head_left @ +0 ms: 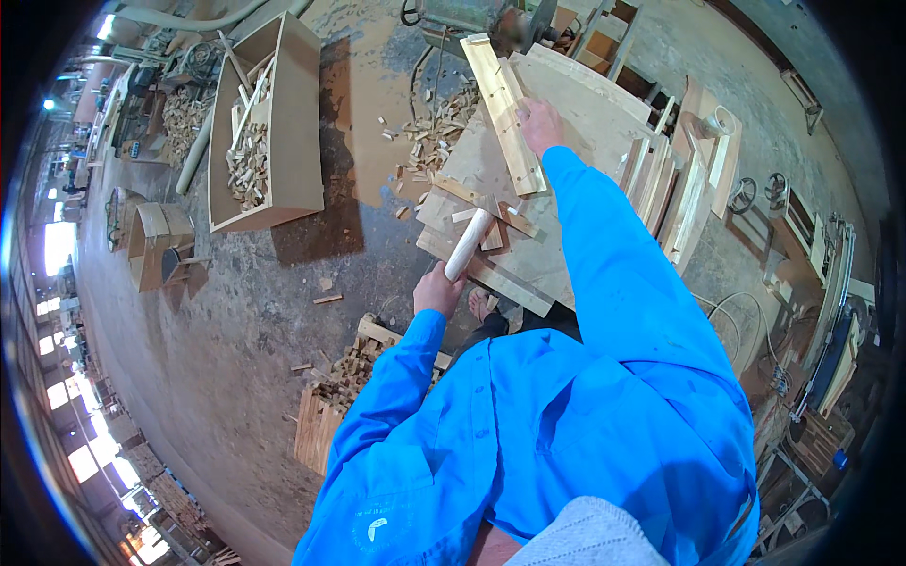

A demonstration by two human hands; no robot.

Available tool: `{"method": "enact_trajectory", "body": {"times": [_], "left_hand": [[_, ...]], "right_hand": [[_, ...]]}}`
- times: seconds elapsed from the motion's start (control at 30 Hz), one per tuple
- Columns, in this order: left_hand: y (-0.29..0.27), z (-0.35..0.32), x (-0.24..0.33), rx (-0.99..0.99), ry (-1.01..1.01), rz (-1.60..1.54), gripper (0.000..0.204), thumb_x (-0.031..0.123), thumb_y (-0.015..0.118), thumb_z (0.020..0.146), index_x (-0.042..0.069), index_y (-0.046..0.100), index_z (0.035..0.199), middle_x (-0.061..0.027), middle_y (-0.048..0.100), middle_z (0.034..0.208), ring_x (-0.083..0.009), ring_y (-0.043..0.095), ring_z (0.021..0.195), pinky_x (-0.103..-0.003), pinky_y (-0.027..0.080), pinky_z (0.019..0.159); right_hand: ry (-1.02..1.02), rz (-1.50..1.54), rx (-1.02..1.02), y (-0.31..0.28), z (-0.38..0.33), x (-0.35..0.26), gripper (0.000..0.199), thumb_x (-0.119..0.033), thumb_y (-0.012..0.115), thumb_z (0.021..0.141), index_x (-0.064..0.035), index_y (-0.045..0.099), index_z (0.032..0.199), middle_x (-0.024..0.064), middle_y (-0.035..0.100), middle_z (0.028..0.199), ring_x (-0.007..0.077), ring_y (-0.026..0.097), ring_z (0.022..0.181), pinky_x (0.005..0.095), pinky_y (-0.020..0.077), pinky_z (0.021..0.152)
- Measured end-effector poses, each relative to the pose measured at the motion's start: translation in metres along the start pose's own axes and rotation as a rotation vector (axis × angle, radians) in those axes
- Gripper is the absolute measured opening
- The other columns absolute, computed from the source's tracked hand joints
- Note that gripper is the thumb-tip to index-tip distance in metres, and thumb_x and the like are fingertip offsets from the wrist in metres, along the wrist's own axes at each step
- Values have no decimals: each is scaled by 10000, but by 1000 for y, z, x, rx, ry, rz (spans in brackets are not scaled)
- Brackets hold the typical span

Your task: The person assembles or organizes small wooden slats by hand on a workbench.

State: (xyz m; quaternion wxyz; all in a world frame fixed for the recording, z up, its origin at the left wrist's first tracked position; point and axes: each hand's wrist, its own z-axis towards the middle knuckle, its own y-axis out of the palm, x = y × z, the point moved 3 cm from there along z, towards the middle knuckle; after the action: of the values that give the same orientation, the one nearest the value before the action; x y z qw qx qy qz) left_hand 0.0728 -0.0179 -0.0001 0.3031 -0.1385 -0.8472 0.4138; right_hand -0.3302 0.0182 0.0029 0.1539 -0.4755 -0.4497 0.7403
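My left hand [440, 290] is closed around the lower end of a pale round cylinder [469, 241], which slants up and to the right over the near edge of the worktable [576, 113]. My right hand [540, 125] reaches forward to a long light wooden board [507, 118] with several dark spots along it. The fingers are on the board's right edge, curled against it. Short wooden strips [484, 204] lie crossed on the tabletop between the cylinder and the board. A thicker wooden bar [495, 281] runs along the table's near edge.
Stacked wooden strips [651, 179] lie on the table's right side. Offcuts [444, 132] are heaped beyond its left edge. A large open box [297, 123] of scraps stands at the left. A bin of small blocks [344, 387] is near my left arm; machinery [462, 14] stands at the back.
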Motion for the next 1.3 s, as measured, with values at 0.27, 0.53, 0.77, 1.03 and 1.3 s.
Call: {"method": "enact_trajectory", "body": {"times": [0.27,0.53,0.77,1.03,1.3], "left_hand": [[0,29,34,-6,-4,7,460,499,718,967,70,699,1129,-246,766,1026,-465,730,1001,-578,571,862],[-2,65,84,-1,-4,0,471,507,715,960,68,705,1129,-246,766,1032,-465,727,1013,-575,571,880],[-4,90,111,19,13,2,496,521,714,960,51,700,1118,-254,764,1032,-471,726,1017,-575,572,880],[0,95,120,29,66,10,450,480,733,967,66,671,1132,-257,759,1052,-476,719,1023,-577,567,871],[-4,72,84,27,-2,4,535,556,678,956,46,692,1115,-266,755,1086,-487,709,1042,-577,557,906]], "right_hand": [[-58,-50,60,-4,39,25,305,-211,708,976,-74,735,1247,200,698,1221,410,661,1169,528,531,1017],[-77,-31,87,-18,89,56,225,-196,707,963,-69,742,1145,199,701,1178,411,665,1142,532,542,982],[-49,-52,-9,-29,124,68,318,-222,691,991,-115,742,1286,198,695,1282,406,660,1198,524,528,1040],[62,13,-23,-37,134,99,320,-299,612,1023,-145,776,1250,229,702,1246,422,662,1183,520,530,1015],[49,90,103,-50,67,84,386,-348,681,984,-57,758,1226,245,723,1181,432,670,1148,529,525,1019]]}}
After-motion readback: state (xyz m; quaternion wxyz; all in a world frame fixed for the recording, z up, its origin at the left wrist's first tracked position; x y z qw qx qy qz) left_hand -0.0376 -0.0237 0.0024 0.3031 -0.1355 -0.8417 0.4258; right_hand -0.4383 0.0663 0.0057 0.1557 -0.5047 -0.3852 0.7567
